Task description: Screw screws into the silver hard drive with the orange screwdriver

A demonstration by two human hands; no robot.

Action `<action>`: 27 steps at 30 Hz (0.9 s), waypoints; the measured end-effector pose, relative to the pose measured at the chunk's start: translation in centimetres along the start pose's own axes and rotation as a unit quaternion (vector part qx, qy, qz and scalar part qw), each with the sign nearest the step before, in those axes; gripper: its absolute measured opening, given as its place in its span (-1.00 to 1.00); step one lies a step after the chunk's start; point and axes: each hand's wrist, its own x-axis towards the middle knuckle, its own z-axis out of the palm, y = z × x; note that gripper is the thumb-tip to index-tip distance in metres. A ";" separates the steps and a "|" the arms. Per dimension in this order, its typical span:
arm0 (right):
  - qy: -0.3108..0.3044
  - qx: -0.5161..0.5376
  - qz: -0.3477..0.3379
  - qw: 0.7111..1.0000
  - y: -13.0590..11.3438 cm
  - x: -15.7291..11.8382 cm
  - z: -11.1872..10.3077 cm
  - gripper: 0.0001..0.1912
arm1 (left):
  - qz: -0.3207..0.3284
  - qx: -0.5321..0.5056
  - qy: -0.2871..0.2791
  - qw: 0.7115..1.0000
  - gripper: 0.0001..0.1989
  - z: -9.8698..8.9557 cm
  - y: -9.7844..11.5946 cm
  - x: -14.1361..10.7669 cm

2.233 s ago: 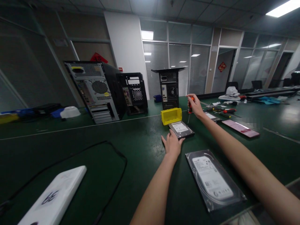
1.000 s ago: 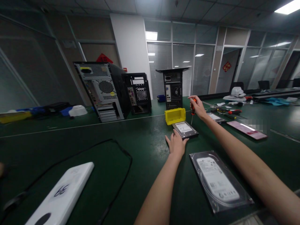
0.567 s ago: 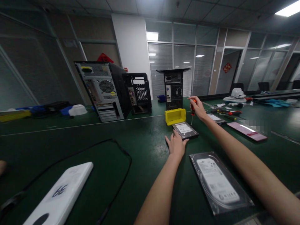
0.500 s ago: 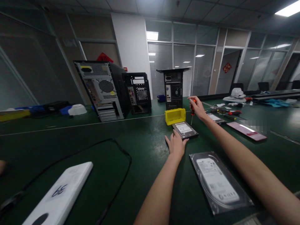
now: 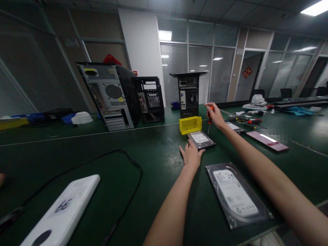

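Note:
On the green table, a hard drive [image 5: 200, 138] lies in front of a yellow plastic box [image 5: 190, 125]. My left hand [image 5: 191, 156] rests at the drive's near edge, fingers spread and fingertips touching it. My right hand [image 5: 216, 116] grips a red and black screwdriver [image 5: 210, 115], held upright with its tip down at the drive's right edge. Whether the tip touches a screw is too small to tell. Nearer to me, a larger-looking hard drive [image 5: 235, 193] in a clear bag lies between my forearms.
Computer cases [image 5: 114, 95] stand behind, with another case [image 5: 189, 94] beyond the yellow box. A pink phone [image 5: 267, 140] and several tools [image 5: 253, 121] lie right. A white device [image 5: 64, 210] and black cable [image 5: 133, 162] occupy the left.
The view has shifted slightly, so most things appear a little higher and further left. Both hands keep nearly the same places at the drive.

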 end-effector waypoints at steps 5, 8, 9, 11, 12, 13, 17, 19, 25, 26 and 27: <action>-0.004 0.000 -0.011 1.000 -0.1 0.0 0.1 -0.67 | 0.002 -0.003 -0.001 1.000 -0.28 -0.2 0.1 0.1; 0.000 -0.004 -0.019 1.000 -0.1 0.0 0.2 -0.68 | 0.000 -0.004 0.000 1.000 -0.27 -0.3 0.1 0.0; 0.001 -0.004 -0.019 1.000 -0.1 0.0 0.2 -0.68 | -0.001 -0.004 -0.001 1.000 -0.26 -0.4 0.1 0.0; 0.001 -0.003 -0.018 1.000 -0.1 0.0 0.2 -0.68 | -0.001 -0.003 -0.005 1.000 -0.27 -0.4 0.1 0.1; 0.002 -0.003 -0.017 1.000 -0.1 0.0 0.2 -0.68 | -0.001 -0.003 -0.006 1.000 -0.27 -0.4 0.1 0.1; 0.003 -0.003 -0.017 1.000 -0.1 0.0 0.2 -0.68 | -0.001 -0.002 -0.007 1.000 -0.27 -0.3 0.0 0.1; 0.001 0.004 -0.019 1.000 0.2 0.1 0.1 -0.67 | 0.001 0.003 -0.007 1.000 -0.29 -0.3 -0.1 0.2; 0.002 0.007 -0.018 1.000 0.5 0.3 0.1 -0.67 | 0.004 0.008 -0.007 1.000 -0.30 -0.3 -0.1 0.2; 0.011 -0.009 -0.008 1.000 0.5 0.3 0.1 -0.67 | 0.012 0.014 -0.010 1.000 -0.30 -0.5 -0.1 0.2; 0.012 -0.012 -0.006 1.000 0.4 0.2 0.1 -0.67 | 0.013 0.014 -0.010 1.000 -0.30 -0.5 -0.1 0.1; 0.013 -0.016 -0.005 1.000 0.3 0.1 0.2 -0.67 | 0.012 0.016 -0.010 1.000 -0.31 -0.5 0.0 0.1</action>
